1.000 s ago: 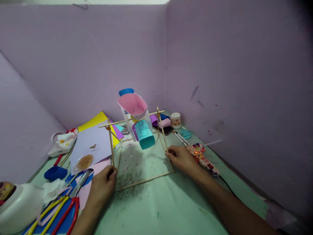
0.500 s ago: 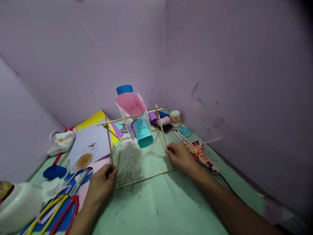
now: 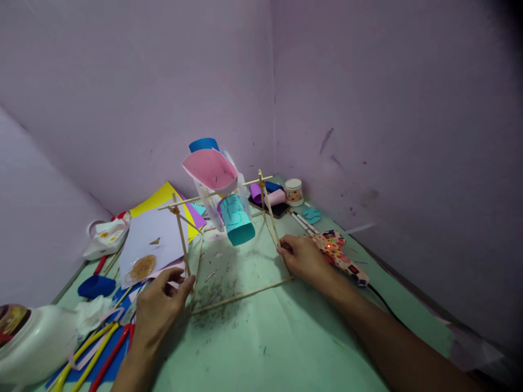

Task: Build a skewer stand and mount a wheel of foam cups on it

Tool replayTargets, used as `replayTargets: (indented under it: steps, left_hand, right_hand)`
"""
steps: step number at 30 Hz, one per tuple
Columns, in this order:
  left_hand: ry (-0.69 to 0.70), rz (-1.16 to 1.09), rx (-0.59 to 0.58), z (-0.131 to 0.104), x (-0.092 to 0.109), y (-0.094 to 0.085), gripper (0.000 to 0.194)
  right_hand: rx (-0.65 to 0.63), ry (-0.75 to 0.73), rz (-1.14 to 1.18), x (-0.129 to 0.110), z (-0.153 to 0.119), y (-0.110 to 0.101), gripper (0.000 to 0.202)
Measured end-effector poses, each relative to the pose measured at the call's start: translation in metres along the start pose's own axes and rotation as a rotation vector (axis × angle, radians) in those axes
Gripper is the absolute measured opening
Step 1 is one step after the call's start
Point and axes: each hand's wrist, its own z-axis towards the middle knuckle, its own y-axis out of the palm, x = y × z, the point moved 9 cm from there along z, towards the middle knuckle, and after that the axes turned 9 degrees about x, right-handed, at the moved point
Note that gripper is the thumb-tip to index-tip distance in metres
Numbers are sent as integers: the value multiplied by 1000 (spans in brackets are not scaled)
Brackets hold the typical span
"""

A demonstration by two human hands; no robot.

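A frame of thin wooden sticks [image 3: 241, 296] stands on the green table, its corners bound with what look like rubber bands. Across its top lies a stick axle [image 3: 183, 202] carrying a paper wheel with a pink cup [image 3: 213, 169], a turquoise cup [image 3: 237, 220] and a blue cup [image 3: 204, 144] between clear sides. My left hand [image 3: 161, 302] is at the foot of the left upright [image 3: 182, 239], thumb and fingers parted around it. On the right, my right hand [image 3: 304, 260] pinches the leaning stick [image 3: 271, 211] partway down.
A patterned glue gun [image 3: 337, 256] with a lit red light and a cord lies right of my right hand. Pens [image 3: 301, 222], a paper cup [image 3: 293, 192] and a phone [image 3: 280, 210] with paper rolls sit behind. Scissors [image 3: 108, 354], paper sheets [image 3: 157, 231] and a white jar [image 3: 38, 340] crowd the left.
My left hand has loosened from the left upright; its fingers have spread and drawn slightly left. My right hand keeps its pinch. The view has shifted a little.
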Motion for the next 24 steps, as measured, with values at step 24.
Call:
replayTargets:
  steps: [24]
  left_hand:
    - [89,-79,330,-16,14,-29,31]
  right_hand:
    - [26,11,21,8,1,3,23]
